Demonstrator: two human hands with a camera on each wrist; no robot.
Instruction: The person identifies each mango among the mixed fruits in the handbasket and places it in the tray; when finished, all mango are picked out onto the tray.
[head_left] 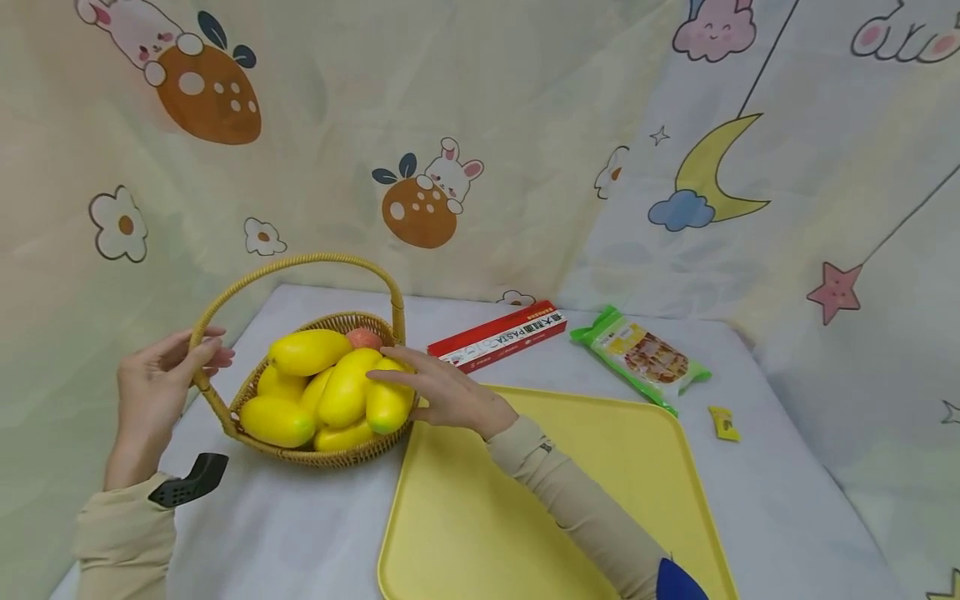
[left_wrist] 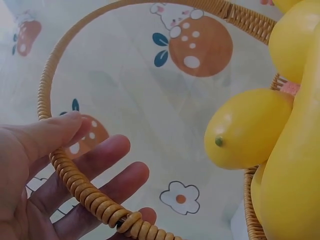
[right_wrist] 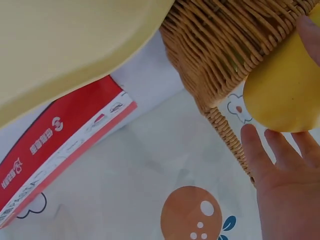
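Observation:
A wicker basket (head_left: 330,457) with a tall arched handle (left_wrist: 85,192) stands on the left part of the table. It holds several yellow mangoes (head_left: 348,387) and a reddish round fruit (head_left: 365,338) at the back. My left hand (head_left: 161,375) is at the handle's left side, thumb in front and fingers loosely behind it. At the basket's right rim, my right hand (head_left: 453,396) has its thumb and fingertips on opposite sides of a mango (right_wrist: 285,92), which lies against the others. Part of that mango is beyond the right wrist view.
A yellow tray (head_left: 480,517) lies right of the basket under my right forearm. Behind it is a red and white pasta box (head_left: 498,337). Farther right are a green snack package (head_left: 645,358) and a small yellow packet (head_left: 723,423). A patterned cloth (head_left: 525,167) hangs behind the table.

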